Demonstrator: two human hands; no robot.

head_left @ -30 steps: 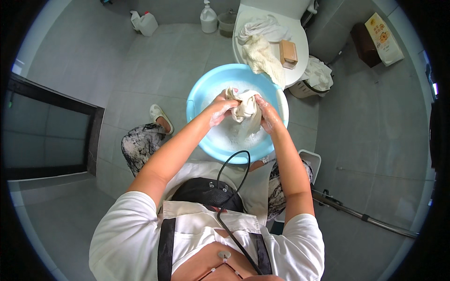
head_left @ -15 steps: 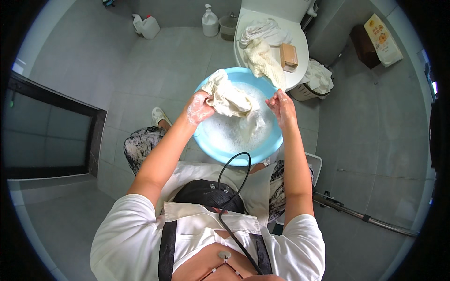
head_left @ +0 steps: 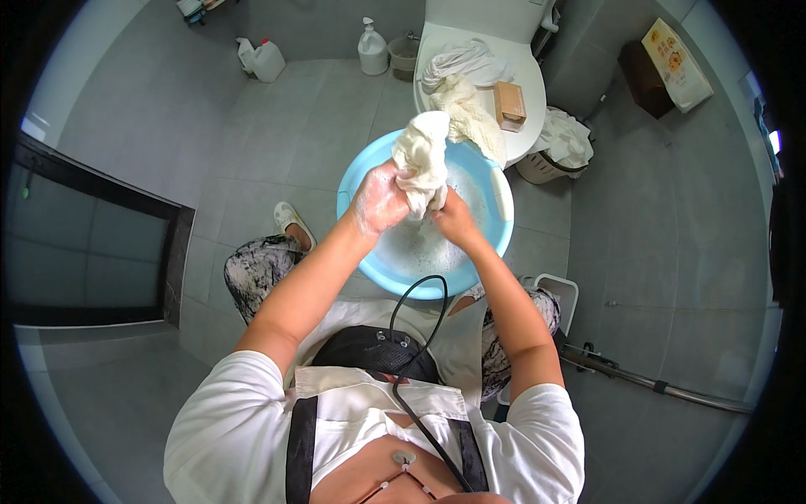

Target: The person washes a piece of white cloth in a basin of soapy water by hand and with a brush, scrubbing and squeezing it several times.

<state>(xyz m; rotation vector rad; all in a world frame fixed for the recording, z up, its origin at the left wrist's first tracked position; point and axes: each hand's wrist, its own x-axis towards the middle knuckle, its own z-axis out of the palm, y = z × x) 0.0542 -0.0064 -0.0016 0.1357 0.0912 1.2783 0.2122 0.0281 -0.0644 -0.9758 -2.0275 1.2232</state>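
Note:
A bunched, wet cream-white cloth is held up over a light blue basin. My left hand, with suds on its skin, is closed round the cloth's left side. Lower down, my right hand grips the cloth's bottom end with the fingers closed; the fingertips are partly hidden. Below both hands, foamy water fills the basin. On the basin's right rim lies a pale oblong piece, whose kind I cannot make out.
A white toilet stands behind the basin, its lid bearing a cream knitted cloth, a white cloth and a brown box. To its right is a laundry basket. A pump bottle and white jug stand at the back wall.
My right hand has come from the basin's right rim inward to the cloth and closed on it. My left hand has moved right with the cloth, which is now bunched more upright.

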